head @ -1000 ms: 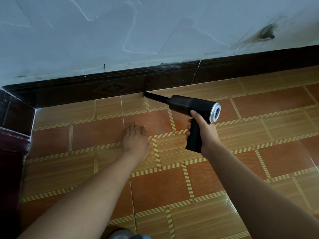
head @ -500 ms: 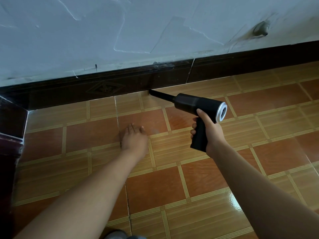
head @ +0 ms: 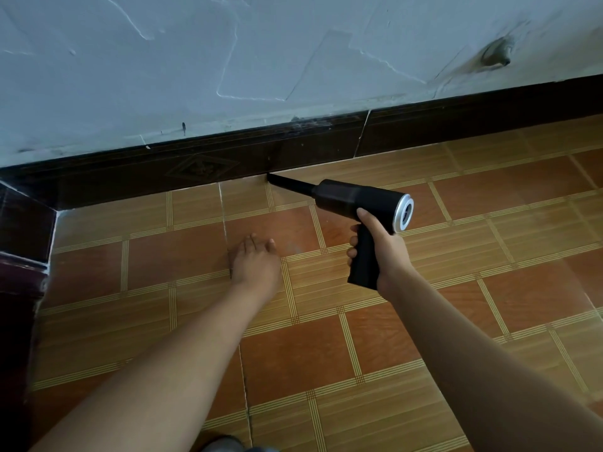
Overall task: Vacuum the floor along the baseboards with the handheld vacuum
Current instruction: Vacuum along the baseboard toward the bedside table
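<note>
Right hand [head: 380,249] wraps its fingers round the black handheld vacuum [head: 355,203], nozzle tip right at the dark baseboard [head: 202,169] where it meets the tiled floor [head: 424,321]. Left hand [head: 256,265] lies flat on the tiles, fingers straight and together.

A: The light is soft and dim. The wall [head: 293,44] reads bluish-grey, and shadows are faint.
B: The tiled floor [head: 522,288] carries a pale sheen. The baseboard [head: 456,122] bows with wide-angle distortion. Focus is sharp, and the left edge is dark.
</note>
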Tool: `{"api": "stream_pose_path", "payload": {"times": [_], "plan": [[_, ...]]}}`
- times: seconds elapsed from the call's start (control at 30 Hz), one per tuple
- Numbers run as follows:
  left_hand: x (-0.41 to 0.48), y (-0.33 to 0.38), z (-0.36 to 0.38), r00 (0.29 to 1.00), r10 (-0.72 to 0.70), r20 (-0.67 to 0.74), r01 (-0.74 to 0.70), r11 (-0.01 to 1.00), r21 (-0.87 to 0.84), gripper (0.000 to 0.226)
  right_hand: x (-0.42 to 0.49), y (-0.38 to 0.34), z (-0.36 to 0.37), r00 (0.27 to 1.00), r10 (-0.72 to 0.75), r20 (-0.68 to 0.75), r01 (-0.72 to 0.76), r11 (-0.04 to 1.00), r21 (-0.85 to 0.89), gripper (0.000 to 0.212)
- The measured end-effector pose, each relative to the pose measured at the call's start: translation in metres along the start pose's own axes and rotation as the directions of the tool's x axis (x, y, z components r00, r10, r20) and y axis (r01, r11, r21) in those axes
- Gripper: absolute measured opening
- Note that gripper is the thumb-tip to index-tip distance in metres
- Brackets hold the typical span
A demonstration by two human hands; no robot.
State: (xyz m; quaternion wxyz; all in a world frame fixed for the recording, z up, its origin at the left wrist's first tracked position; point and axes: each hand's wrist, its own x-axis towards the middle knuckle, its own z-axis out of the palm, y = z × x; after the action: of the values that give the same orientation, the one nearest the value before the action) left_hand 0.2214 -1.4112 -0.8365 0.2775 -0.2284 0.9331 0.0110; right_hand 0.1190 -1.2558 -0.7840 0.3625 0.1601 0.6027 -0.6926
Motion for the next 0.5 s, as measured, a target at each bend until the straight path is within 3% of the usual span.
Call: {"api": "stream_pose_path", "payload": {"times": [0.5], "plan": [[-0.001,0.001,-0.004,1.0,0.0,0.0,0.0,1.0,0.008,0.055,0.003,-0.003,-0.012,1.0,-0.012,-0.023,0.013,1.0,0.029,0.027]]}}
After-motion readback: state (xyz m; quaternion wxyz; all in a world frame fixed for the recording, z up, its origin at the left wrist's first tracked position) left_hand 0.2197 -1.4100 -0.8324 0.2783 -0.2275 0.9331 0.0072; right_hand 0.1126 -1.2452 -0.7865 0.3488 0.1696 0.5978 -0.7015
